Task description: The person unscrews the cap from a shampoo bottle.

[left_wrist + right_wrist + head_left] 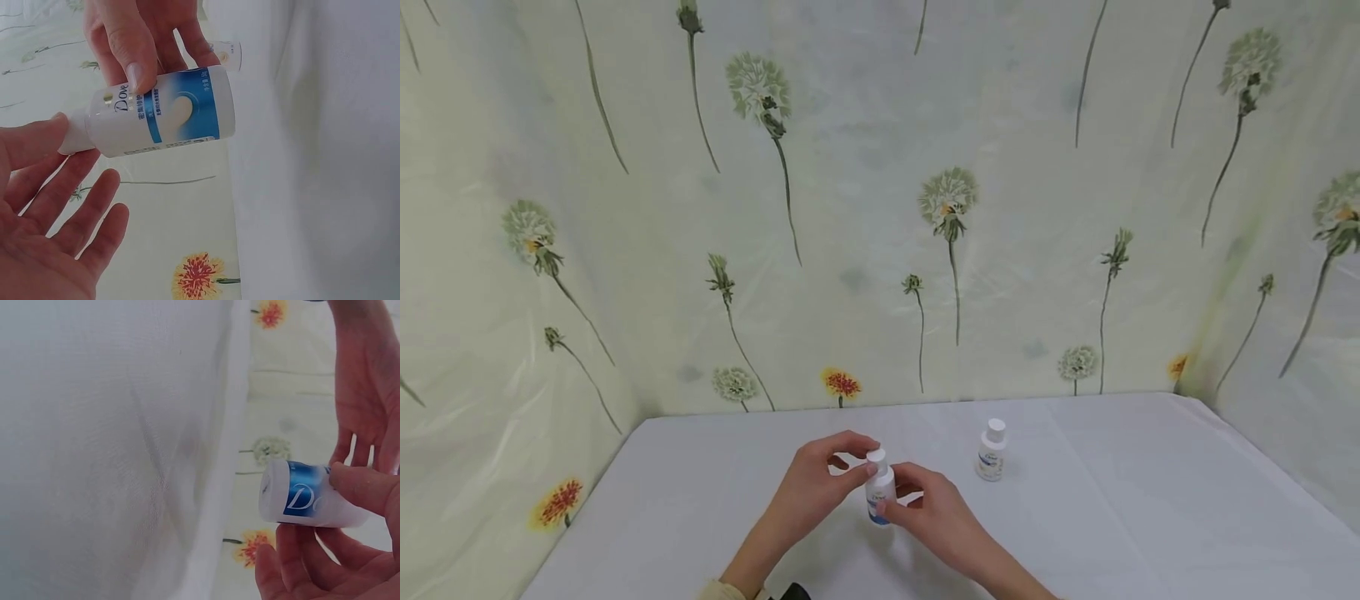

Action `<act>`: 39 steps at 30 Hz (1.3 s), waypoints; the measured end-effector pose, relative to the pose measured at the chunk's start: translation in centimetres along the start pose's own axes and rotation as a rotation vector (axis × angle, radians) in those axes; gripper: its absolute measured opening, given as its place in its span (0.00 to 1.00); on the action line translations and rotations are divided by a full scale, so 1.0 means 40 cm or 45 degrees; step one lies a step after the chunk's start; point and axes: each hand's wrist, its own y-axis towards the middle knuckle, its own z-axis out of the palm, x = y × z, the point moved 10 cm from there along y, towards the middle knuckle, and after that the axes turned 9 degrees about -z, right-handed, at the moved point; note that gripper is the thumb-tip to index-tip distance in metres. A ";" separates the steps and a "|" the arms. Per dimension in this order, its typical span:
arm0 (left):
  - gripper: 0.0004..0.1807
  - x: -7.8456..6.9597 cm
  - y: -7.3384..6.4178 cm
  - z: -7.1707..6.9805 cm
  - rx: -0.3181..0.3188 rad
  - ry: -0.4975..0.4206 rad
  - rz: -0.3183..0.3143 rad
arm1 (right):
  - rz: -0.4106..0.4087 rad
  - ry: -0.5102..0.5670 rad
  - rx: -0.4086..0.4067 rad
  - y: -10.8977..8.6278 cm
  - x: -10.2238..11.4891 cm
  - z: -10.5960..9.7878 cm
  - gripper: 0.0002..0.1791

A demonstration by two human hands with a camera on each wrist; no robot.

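Both hands are on one small white Dove bottle with a blue band low on its label. My left hand pinches its white cap between thumb and fingertips, the other fingers spread apart in the left wrist view. Round the bottle's body, my right hand grips with the thumb on the label side and fingers opposite. The bottle is held nearly upright, cap up, above the white tablecloth. A second white bottle, also capped, stands behind and to the right of the right hand.
A white cloth covers the table. Behind it and at both sides hangs a pale curtain printed with dandelions and red-yellow flowers. A small black object shows at the bottom edge by the left wrist.
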 end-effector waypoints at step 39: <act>0.15 -0.062 -0.053 0.098 0.243 -0.154 0.088 | -0.049 0.153 0.062 -0.102 0.005 -0.040 0.23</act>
